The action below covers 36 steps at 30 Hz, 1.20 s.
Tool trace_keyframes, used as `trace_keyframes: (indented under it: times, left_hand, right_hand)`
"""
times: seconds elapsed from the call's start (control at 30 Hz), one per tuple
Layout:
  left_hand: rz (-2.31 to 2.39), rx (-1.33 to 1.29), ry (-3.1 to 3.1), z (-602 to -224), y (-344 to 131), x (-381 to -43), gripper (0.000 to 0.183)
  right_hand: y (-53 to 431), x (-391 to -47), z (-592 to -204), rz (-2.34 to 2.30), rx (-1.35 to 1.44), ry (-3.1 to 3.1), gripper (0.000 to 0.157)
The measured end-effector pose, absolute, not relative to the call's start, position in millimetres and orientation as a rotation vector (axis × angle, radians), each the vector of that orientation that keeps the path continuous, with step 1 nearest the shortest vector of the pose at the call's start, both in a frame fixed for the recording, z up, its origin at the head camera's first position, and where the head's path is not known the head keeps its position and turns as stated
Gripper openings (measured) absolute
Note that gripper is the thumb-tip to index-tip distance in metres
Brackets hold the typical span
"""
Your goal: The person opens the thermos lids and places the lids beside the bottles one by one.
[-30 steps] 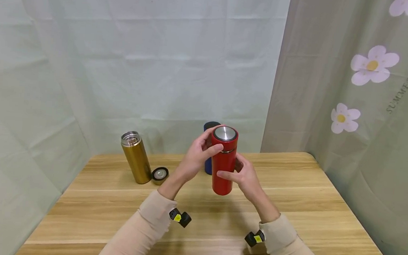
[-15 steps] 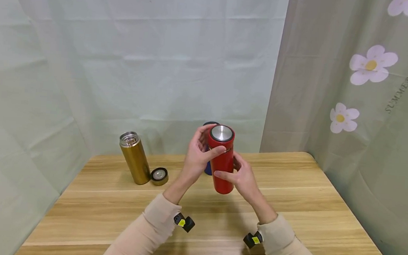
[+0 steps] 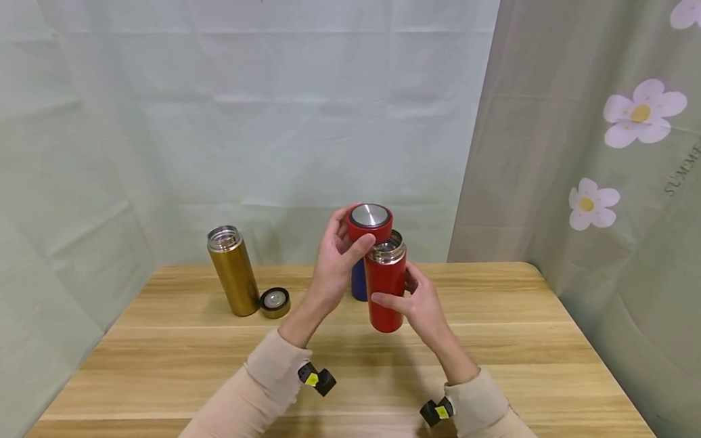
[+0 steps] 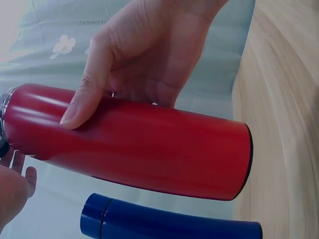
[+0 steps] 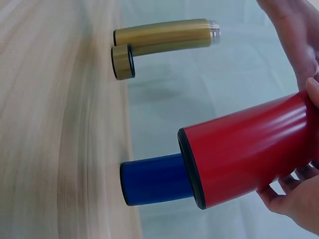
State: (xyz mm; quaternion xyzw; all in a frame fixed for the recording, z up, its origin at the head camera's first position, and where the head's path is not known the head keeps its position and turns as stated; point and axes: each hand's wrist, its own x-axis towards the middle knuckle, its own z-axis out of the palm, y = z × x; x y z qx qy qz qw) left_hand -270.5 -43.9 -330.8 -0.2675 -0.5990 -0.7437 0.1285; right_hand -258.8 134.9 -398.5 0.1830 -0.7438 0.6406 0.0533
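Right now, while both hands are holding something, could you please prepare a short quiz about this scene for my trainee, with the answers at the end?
1. Which hand holds the red lid, and which holds the red bottle?
2. True or false: the gold bottle has no lid on.
3. Fill in the colour: in the head view, the bottle partly hidden behind the red one is ____.

Key
1. The left hand holds the lid; the right hand holds the bottle.
2. True; the gold lid lies beside it on the table.
3. Blue; the blue bottle also shows in both wrist views.
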Motion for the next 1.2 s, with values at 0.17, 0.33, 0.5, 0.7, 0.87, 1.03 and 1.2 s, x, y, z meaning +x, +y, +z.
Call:
trace_keyframes:
  times: [0.17,0.33,0.5,0.7,0.87,1.03,1.2]
  left_hand:
    - [-2.168,-0.706,-1.704,-332.1,-43.8,-269.0,0.074]
    - [-2.156,-0.668,-1.705,-333.1,-43.6,-268.7,0.063]
    - [-2.151,-0.627,-1.679,-334.7,-43.4,-270.1,0.063]
    - [-2.154,-0.596,-1.617,-337.2,-41.9,-274.6,0.063]
    - [-2.211,-0.572,-1.62,-344.3,-38.2,-278.0,0.065]
    - [-2.177,-0.525,-1.799,-353.3,-36.0,-282.0,0.071]
    - [-2.136,-0.531,-1.908,-361.5,-34.6,-287.1,0.073]
  right_hand:
    - [137.7,-260.2,-397.2,1.971,0.503,-2.236,0.066]
    - [139.6,-261.9,-396.5,1.991,0.461,-2.204,0.069]
    - [140.9,-261.7,-395.0,2.0,0.428,-2.196,0.068]
    - [144.9,-263.3,-392.1,2.019,0.381,-2.136,0.07]
    - [150.9,-266.7,-389.1,2.02,0.361,-2.082,0.07]
    - [158.8,-269.2,-383.9,2.034,0.347,-2.043,0.072]
    - [168.2,-273.2,-379.8,2.027,0.342,-2.038,0.071]
